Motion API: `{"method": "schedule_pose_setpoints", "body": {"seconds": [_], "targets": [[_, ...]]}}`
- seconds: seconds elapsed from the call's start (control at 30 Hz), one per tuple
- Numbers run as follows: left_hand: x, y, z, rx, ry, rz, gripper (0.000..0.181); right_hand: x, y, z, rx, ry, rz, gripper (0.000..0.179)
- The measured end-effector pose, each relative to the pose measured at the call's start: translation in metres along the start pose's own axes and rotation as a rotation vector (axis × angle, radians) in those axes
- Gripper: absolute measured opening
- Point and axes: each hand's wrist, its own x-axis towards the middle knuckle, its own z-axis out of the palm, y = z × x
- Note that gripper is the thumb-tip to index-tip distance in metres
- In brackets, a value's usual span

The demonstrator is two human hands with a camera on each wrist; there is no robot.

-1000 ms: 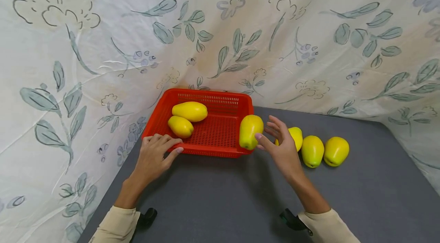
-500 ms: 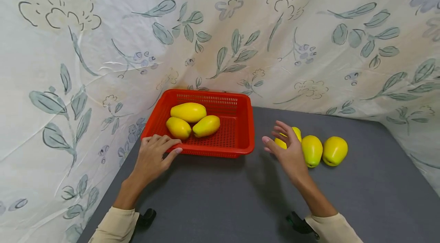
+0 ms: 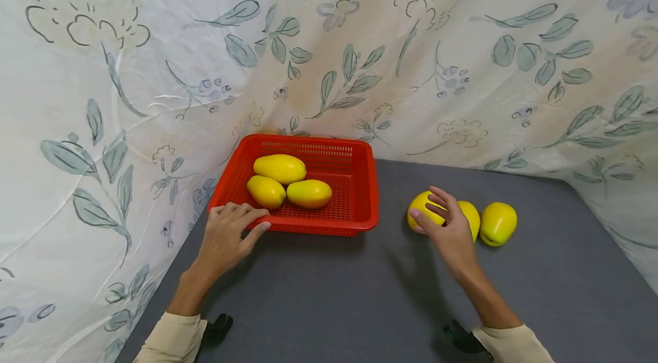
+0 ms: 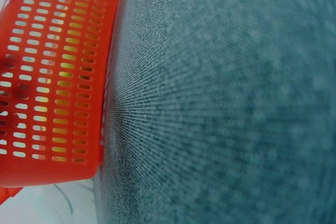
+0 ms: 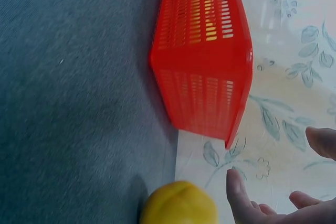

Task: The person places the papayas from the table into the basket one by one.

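A red plastic basket (image 3: 360,220) with slotted walls holds three smooth yellow fruits; one of them, an oblong fruit (image 3: 309,194), lies on its side toward the middle. My left hand (image 3: 228,237) grips the basket's near left rim, fingers over the edge and thumb along the front. Over the table to the right, my right hand (image 3: 449,232) has its fingers spread at the nearest loose yellow fruit (image 3: 420,209), partly covering it. In the right wrist view, a gap shows between that fruit (image 5: 181,205) and the fingertips. The left wrist view shows no part of the left hand.
Two more yellow fruits, one partly behind the right hand (image 3: 470,219) and one at the far right (image 3: 498,224), sit on the grey tabletop (image 3: 329,300). A flower-patterned cloth (image 3: 339,77) hangs behind and at the left of the table.
The fruit at the right hand has gone into the basket and rolled onto its side. The right hand, now without it, has moved right to the loose fruits. The left hand stays on the rim.
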Motion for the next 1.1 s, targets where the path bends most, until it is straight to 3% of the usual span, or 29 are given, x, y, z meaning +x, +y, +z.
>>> {"method": "schedule_pose_setpoints", "body": {"seconds": [0.4,1.1], "targets": [[-0.002,0.002,-0.003,-0.013,-0.002,-0.005,0.031,-0.005,0.013,-0.022,-0.055,0.067,-0.003,0.08],[0.0,0.001,-0.005,-0.008,-0.005,0.007,0.03,-0.002,0.035,-0.068,-0.196,0.251,0.076,0.08]]}}
